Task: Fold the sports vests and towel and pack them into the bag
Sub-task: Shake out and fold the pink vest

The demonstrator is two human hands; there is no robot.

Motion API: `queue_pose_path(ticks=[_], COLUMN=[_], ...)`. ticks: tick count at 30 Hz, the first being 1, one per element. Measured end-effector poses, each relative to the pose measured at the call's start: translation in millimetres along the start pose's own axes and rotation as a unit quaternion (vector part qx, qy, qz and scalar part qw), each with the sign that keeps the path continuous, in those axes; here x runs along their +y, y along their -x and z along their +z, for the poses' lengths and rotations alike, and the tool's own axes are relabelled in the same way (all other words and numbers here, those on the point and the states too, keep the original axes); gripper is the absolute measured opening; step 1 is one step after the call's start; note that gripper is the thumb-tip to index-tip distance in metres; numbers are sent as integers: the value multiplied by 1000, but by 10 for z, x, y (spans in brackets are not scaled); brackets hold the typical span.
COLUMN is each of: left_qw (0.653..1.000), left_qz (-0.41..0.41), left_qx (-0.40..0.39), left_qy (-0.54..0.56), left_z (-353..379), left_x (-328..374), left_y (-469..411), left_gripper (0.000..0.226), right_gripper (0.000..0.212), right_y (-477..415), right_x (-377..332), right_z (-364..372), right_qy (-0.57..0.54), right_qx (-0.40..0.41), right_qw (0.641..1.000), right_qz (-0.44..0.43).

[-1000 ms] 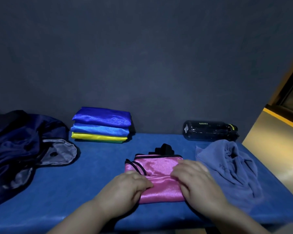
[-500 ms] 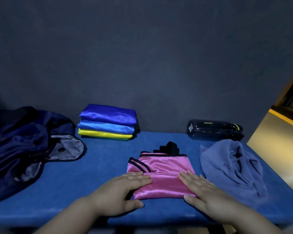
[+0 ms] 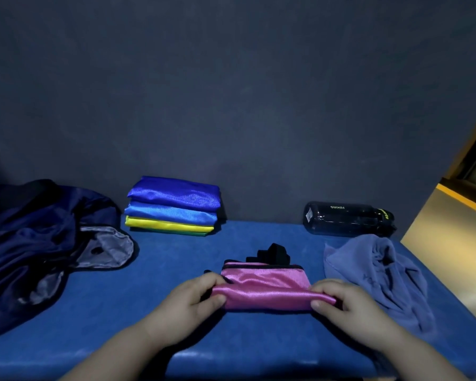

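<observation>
Bag: crumpled navy fabric bag (image 3: 39,243) is lying far left.
Stack: folded shiny blue and yellow vests (image 3: 173,207) are sitting beside it.
Left hand (image 3: 193,301): I am watching it pinching the pink satin vest (image 3: 264,287) at its left end.
Vest: lying centre front, long axis running hand to hand.
Right hand (image 3: 344,301): pinching the right end.
Towel: rumpled grey-blue towel (image 3: 377,273) is lying further right, nearest this hand.

both hands (image 3: 193,301) pinching pink vest (image 3: 267,287), blue table (image 3: 154,276)
</observation>
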State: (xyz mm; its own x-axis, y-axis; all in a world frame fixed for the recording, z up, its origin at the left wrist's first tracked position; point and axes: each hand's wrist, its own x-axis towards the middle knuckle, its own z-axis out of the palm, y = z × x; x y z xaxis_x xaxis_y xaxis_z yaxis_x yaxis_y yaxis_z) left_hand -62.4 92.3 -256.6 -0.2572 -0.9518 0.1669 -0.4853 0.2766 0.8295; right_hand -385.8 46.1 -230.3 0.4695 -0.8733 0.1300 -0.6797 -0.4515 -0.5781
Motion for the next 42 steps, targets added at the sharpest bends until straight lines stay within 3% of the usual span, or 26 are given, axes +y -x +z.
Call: queue_pose_path(ticks=[4, 8, 10, 13, 14, 16, 19, 21, 23, 26, 28, 35, 39, 42], left_qw=[990, 983, 980, 967, 957, 934, 920, 927, 919, 908, 907, 894, 902, 900], left_qz=[-55, -127, -149, -165, -154, -56, 95, 115, 97, 47, 26, -72, -111, -100], left_qx=[13, 76, 120, 166, 186, 226, 178, 95, 29, -8, -18, -67, -21, 27], left_qy=[125, 113, 57, -98, -158, -273, -336, -344, -382, -417, -421, -437, -417, -423], left_z=[-97, -120, -106, -48, -20, 31, 148, 279, 404, 445, 438, 388, 280, 184], left_x=[48, 83, 52, 23, 33, 75, 174, 180, 136, 75, 85, 87, 145, 129], left_y=[35, 31, 6, -26, -32, -67, -120, -130, -131, -131, -115, -23, 27, 30], left_gripper=[20, 11, 6, 15, 21, 28, 38, 39, 46, 66, 67, 68, 70, 89], right_gripper=[15, 19, 24, 22, 20, 17, 31, 33, 36, 87, 104, 110, 128, 129], right_y=[-47, -146, -202, -240, -240, -244, -252, -278, -273, -274, -245, -248, -265, -266], right_x=[-100, -165, -193, -217, -244, -314, -355, -390, -420, -456, -390, -285, -184, -236], right_z=[-11, 138, 220, 350, 381, 394, 409, 454, 508, 609, 633, 631, 547, 506], right_qy=[-113, -112, -82, 21, 49, 79, 152, 192, 206, 220, 226, 200, 203, 219], right_qx=[8, 42, 76, 87, 89, 106, 116, 128, 115, -20, -73, -78, -68, -64], right_qw=[993, 991, 991, 989, 987, 982, 978, 973, 971, 975, 971, 976, 971, 965], right_qz=[23, 56, 79, 119, 128, 136, 88, 15, -32, -28, 12, 44, 104, 127])
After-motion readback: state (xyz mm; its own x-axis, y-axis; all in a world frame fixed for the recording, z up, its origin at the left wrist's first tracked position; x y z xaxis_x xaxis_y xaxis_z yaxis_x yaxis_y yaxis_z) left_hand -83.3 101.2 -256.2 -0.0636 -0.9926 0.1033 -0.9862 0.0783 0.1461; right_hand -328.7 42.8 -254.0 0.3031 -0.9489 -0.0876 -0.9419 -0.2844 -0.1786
